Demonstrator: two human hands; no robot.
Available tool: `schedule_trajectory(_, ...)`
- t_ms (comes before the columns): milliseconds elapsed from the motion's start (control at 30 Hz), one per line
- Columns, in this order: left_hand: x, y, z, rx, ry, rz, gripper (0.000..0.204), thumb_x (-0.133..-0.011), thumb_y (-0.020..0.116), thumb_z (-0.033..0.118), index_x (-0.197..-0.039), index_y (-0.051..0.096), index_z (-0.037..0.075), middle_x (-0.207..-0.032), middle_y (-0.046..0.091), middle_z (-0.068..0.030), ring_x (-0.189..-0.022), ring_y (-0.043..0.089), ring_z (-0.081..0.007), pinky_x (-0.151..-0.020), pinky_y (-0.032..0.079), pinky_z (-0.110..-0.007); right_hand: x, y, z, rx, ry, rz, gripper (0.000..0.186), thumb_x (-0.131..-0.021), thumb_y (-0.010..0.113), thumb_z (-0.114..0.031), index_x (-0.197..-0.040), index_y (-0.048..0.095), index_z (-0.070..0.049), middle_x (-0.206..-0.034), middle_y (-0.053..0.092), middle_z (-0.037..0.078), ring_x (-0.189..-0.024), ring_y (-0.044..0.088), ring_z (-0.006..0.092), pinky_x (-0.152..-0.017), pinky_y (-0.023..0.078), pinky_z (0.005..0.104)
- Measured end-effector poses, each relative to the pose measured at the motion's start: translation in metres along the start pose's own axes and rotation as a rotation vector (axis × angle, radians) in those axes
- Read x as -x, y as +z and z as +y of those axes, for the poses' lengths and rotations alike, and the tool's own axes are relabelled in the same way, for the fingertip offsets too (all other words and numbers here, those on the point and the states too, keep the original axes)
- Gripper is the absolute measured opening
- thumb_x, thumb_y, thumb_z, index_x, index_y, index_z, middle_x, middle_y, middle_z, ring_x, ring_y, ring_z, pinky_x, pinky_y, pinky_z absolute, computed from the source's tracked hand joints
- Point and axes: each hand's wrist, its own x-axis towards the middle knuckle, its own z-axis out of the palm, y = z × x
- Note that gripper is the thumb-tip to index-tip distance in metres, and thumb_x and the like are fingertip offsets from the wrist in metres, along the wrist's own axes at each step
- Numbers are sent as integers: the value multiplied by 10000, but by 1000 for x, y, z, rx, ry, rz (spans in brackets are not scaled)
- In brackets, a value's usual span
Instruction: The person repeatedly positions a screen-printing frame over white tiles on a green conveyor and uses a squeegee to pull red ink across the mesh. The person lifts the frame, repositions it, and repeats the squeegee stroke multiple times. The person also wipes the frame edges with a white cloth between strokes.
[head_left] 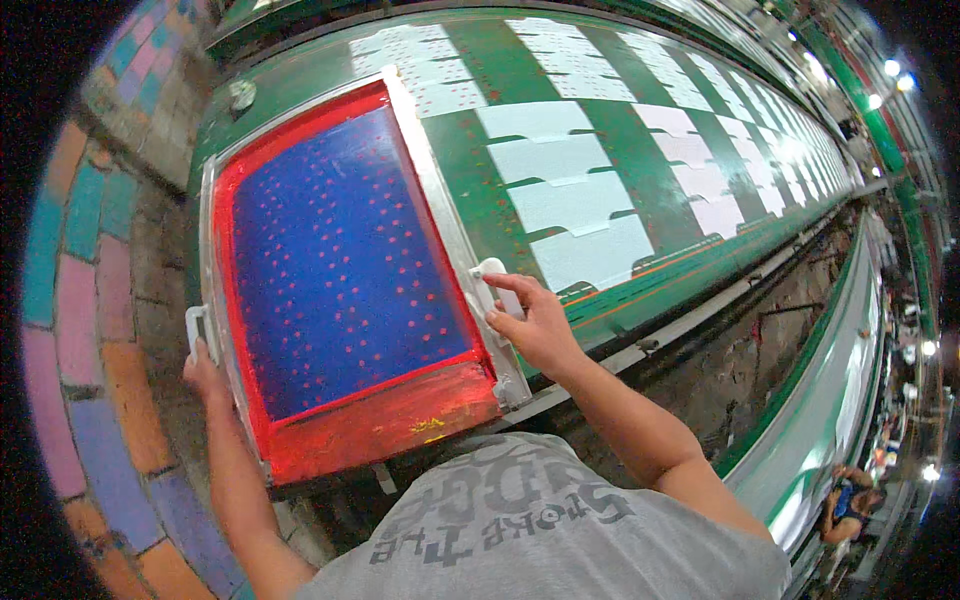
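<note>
A screen-printing frame lies tilted over the near left end of the long green table. Its blue mesh carries many small red dots and is bordered in red, with smeared red ink along the near edge. My left hand is closed on the white handle at the frame's left side. At the right side, my right hand grips another white handle, thumb and fingers round it. What lies beneath the frame is hidden.
Rows of pale fabric pieces run along the green table; the far-left ones bear red dots. Colored bricks pave the left side. Another long table stands to the right, with a person beyond it.
</note>
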Motion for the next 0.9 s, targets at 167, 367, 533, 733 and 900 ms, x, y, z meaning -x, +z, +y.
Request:
schedule_trajectory(167, 43, 33, 70, 25, -43, -44, 431, -1049, 690, 369, -1080, 762, -54, -923, 744, -91, -824, 683, -191, -744, 541, -397, -25, -58, 11, 131, -38, 27, 507, -880, 786, -179, -1373, 702, -92, -1348, 673, 179, -1213, 668, 297, -1039, 554, 382)
schedule_trajectory(367, 145, 133, 144, 23, -19, -49, 466, -1049, 684, 382, -1120, 757, -73, -947, 764, -131, -840, 703, -230, -772, 546, -414, -57, -172, 66, 223, 2, 56, 467, -870, 804, -192, -1315, 727, -76, -1330, 701, 191, -1205, 686, 322, -1009, 573, 400)
schedule_trajectory(533, 251, 222, 186, -4, 50, 48, 459, -1042, 685, 421, -990, 738, -33, -876, 735, -125, -788, 658, -234, -745, 520, -435, -69, -271, 121, 169, 46, 104, 436, -876, 801, -195, -1281, 738, -46, -1292, 726, 190, -1147, 715, 302, -981, 573, 385)
schedule_trajectory(733, 337, 282, 219, 130, -66, 37, 424, -1033, 700, 386, -924, 741, -22, -856, 722, -97, -774, 644, -213, -733, 506, -423, -71, -355, 170, 71, 164, 132, 423, -850, 778, -201, -1240, 759, -39, -1253, 756, 179, -1209, 700, 304, -1105, 494, 398)
schedule_trajectory(900, 379, 310, 244, 48, 15, 54, 422, -1022, 713, 376, -932, 750, -35, -855, 727, -112, -760, 624, -215, -717, 489, -429, -67, -399, 191, 106, 156, 93, 483, -889, 764, -219, -1319, 708, -5, -1257, 723, 94, -1142, 643, 180, -1024, 499, 334)
